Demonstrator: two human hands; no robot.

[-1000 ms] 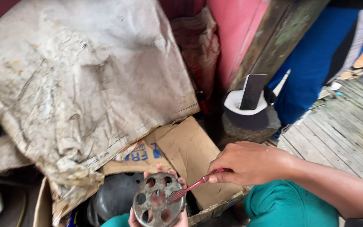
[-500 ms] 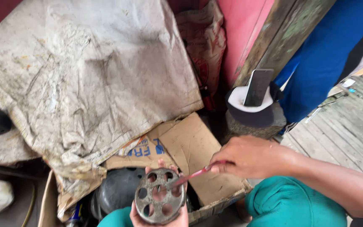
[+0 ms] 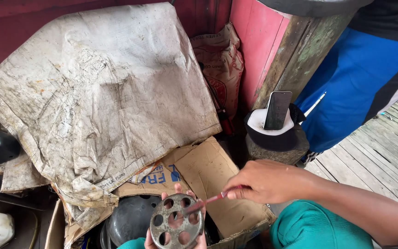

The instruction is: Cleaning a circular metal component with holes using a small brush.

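One round grey metal disc [image 3: 176,222] with seven visible holes, gripped upright by left hand [image 3: 177,239], fingertips behind its rim. One thin red-handled tool [image 3: 210,199] pinched in right hand [image 3: 266,182], tip touching disc.

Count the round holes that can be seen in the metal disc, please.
6. The metal disc shows six holes in a ring around its centre: two at the top, one at the left, two at the bottom, and one at the right, partly crossed by the red tool.
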